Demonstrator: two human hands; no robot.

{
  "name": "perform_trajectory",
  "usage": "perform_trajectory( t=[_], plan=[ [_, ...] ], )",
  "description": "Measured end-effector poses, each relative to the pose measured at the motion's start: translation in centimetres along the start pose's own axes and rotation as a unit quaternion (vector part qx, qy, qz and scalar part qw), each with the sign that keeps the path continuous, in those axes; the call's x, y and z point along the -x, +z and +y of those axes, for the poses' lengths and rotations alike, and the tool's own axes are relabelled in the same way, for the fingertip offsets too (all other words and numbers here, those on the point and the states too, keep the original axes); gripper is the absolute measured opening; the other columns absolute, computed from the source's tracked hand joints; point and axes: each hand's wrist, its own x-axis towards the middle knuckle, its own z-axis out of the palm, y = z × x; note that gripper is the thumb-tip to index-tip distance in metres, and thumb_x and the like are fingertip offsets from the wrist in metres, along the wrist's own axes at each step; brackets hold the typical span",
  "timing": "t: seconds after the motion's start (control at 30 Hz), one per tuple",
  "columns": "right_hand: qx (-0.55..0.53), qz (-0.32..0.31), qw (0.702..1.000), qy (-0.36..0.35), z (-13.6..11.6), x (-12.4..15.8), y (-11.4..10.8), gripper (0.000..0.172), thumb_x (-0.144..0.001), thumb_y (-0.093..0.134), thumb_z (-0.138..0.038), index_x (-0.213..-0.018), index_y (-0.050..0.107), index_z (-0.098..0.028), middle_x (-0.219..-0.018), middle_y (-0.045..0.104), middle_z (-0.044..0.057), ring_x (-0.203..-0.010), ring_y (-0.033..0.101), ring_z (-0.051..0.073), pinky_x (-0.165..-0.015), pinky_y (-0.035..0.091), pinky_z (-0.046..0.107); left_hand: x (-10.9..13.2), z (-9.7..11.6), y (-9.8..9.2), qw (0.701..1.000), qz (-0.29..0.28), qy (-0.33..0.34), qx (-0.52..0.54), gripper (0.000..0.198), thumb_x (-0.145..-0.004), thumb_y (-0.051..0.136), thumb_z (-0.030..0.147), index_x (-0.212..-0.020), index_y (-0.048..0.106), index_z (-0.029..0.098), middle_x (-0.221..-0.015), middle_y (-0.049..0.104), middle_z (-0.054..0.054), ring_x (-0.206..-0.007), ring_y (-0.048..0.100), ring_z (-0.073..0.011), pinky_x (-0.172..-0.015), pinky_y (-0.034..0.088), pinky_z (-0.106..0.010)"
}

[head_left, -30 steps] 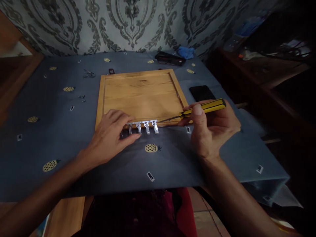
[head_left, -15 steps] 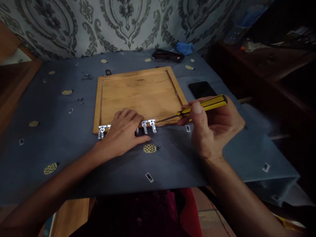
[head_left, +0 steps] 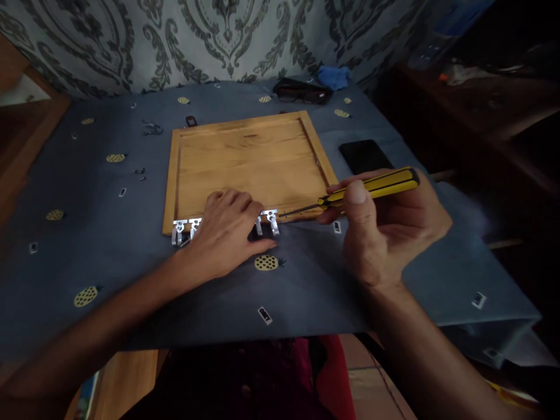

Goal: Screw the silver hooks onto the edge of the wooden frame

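A framed wooden panel (head_left: pixel 245 157) lies flat on the table, and a silver metal strip with hooks (head_left: pixel 178 230) runs along its near edge. My left hand (head_left: pixel 230 230) rests over the middle of this strip, fingers bent on the wood and thumb stretched along the near side, hiding some hooks. In my right hand (head_left: pixel 385 233) is a yellow and black screwdriver (head_left: pixel 371 186), gripped by its handle with the thumb on top. Its thin shaft points left, the tip close to the strip's right end. Whether the tip touches is hard to tell. Small dark holes dot the panel edge there.
A black phone (head_left: pixel 365 156) lies right of the panel. Behind it are a dark glasses case with glasses (head_left: pixel 301 92) and a blue cloth (head_left: pixel 333 77). Small screws (head_left: pixel 139 171) and a small tangle of metal pieces (head_left: pixel 151 128) lie left on the patterned tablecloth (head_left: pixel 87 245).
My left hand has shifted slightly right along the hook strip, uncovering more of a left hook. The right hand keeps the screwdriver in nearly the same pose. The view has moved a little.
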Motion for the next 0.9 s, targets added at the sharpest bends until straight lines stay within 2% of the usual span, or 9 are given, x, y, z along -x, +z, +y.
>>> perform_trajectory(
  t=[0.23, 0.6, 0.9],
  plan=[
    [-0.006, 0.000, 1.000, -0.004, -0.28, 0.05, 0.01, 0.010, -0.088, 0.076, -0.034, -0.087, 0.073, -0.025, -0.070, 0.066, -0.002, -0.047, 0.061, 0.012, -0.041, 0.046, 0.028, -0.65, 0.54, 0.17, 1.000, -0.006, -0.005, -0.017, 0.050, -0.089, 0.070, 0.056, -0.114, 0.068, 0.013, -0.110, 0.069, -0.011, -0.112, 0.058, -0.0336, -0.098, 0.041, -0.048],
    [-0.005, -0.005, 1.000, -0.014, -0.26, 0.04, 0.30, 0.009, -0.089, 0.075, -0.033, -0.086, 0.072, -0.025, -0.076, 0.070, 0.001, -0.047, 0.061, 0.012, -0.041, 0.046, 0.029, -0.85, 0.39, 0.33, 1.000, -0.005, -0.013, -0.007, 0.043, -0.090, 0.070, 0.054, -0.111, 0.071, 0.016, -0.109, 0.067, -0.010, -0.112, 0.058, -0.0325, -0.097, 0.041, -0.048],
    [-0.012, -0.045, 0.999, 0.025, -0.23, -0.06, 0.72, 0.015, -0.090, 0.074, -0.037, -0.085, 0.068, -0.025, -0.078, 0.069, -0.002, -0.049, 0.063, 0.012, -0.045, 0.054, 0.029, -0.95, 0.51, 0.31, 0.999, -0.011, -0.031, 0.013, 0.039, -0.089, 0.072, 0.053, -0.105, 0.073, 0.018, -0.109, 0.067, -0.009, -0.113, 0.058, -0.0320, -0.096, 0.041, -0.047]
  ],
)
